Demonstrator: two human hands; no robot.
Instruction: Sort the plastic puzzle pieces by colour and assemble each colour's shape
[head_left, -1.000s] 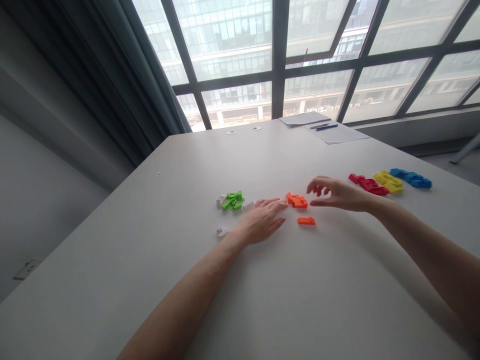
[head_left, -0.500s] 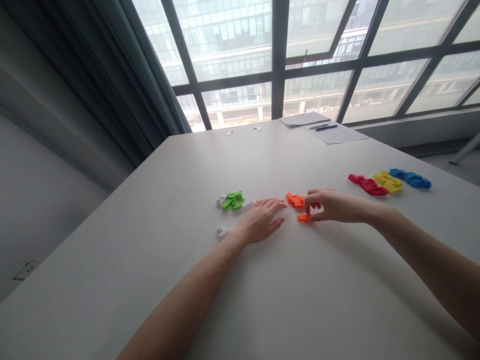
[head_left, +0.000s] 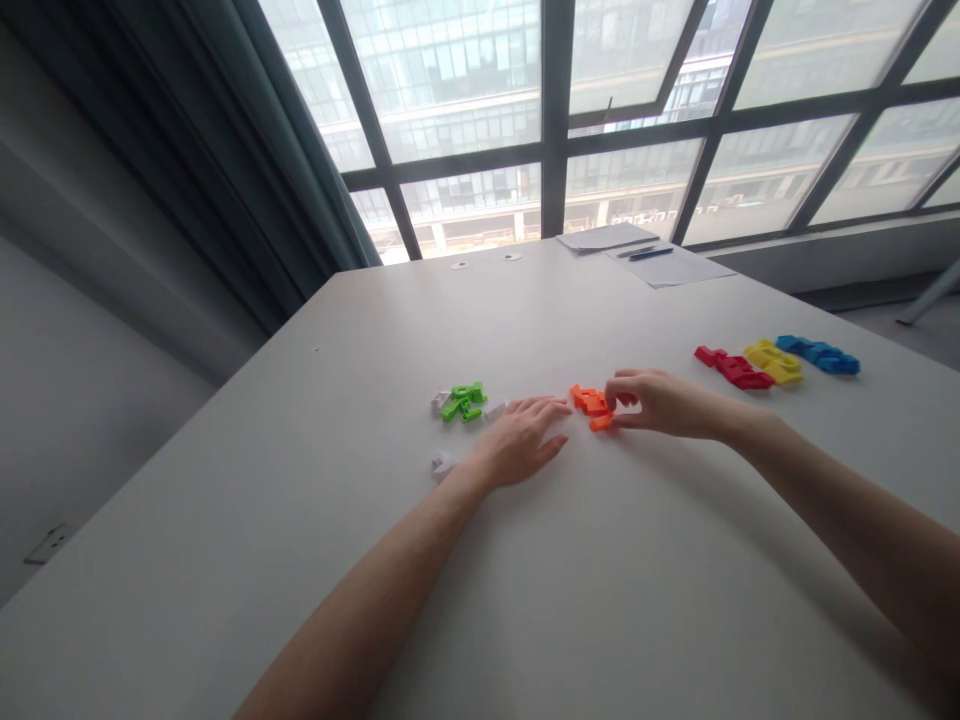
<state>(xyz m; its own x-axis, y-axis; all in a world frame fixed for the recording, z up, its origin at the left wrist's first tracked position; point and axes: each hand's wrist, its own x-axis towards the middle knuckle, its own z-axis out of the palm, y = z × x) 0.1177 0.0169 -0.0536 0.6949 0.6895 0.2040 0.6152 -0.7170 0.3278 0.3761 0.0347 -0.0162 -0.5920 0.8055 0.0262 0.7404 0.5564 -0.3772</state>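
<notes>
My right hand [head_left: 660,402] is pinched on a small orange piece [head_left: 601,423] and holds it against the near side of an orange cluster of pieces [head_left: 588,399] on the white table [head_left: 525,560]. My left hand [head_left: 521,440] lies flat on the table just left of the orange cluster, fingers stretched out and empty. A green cluster of pieces [head_left: 465,401] with small white pieces [head_left: 442,401] around it lies beyond my left hand. One white piece [head_left: 442,463] rests by my left wrist.
Red [head_left: 733,367], yellow [head_left: 772,361] and blue [head_left: 817,354] groups of pieces lie in a row at the right. Papers [head_left: 679,268] and a pen [head_left: 651,254] lie at the table's far edge by the window. A curtain hangs at the left.
My right hand came down onto the loose orange piece, pinched it and slid it up against the orange cluster. My left hand stayed where it was.
</notes>
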